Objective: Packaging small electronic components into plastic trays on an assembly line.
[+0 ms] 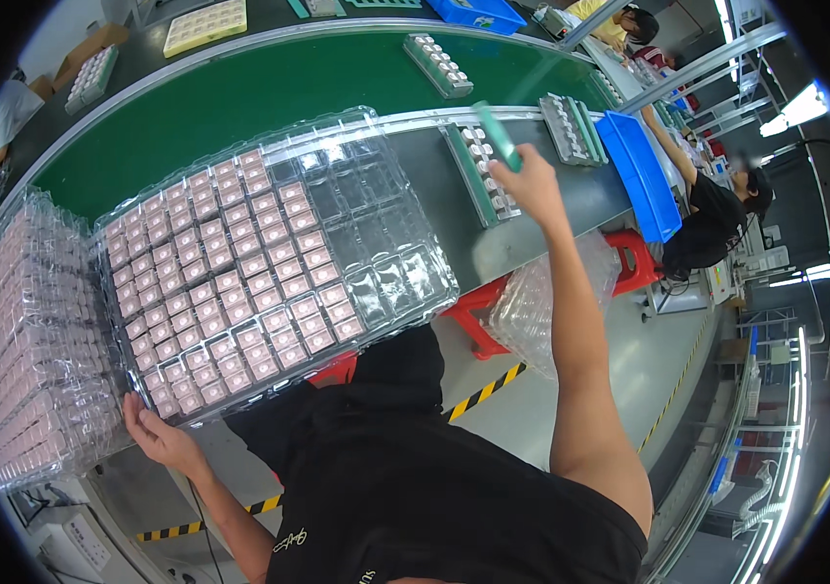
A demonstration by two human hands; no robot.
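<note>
A clear plastic blister tray (390, 277) lies tilted in front of me, most of its pockets filled with small pale pink square pieces (230, 263); the pockets along its right side hold none. My left hand (164, 443) grips the tray's near left corner, its fingertips partly hidden at the edge. Over the bench to the right, my right hand (529, 185) is closed around a slim green bar (499, 136), slightly blurred. Just below that bar sits a green holder (473, 180) with a row of small white pieces. Another such holder (573, 131) stands farther right.
A tall stack of filled trays (35, 341) rises at my left. Behind the bench runs a green conveyor belt (317, 83) carrying another holder (437, 66). A blue bin (641, 175) stands right, near red stools (634, 261) and clear plastic packaging (556, 302). Other people work farther off.
</note>
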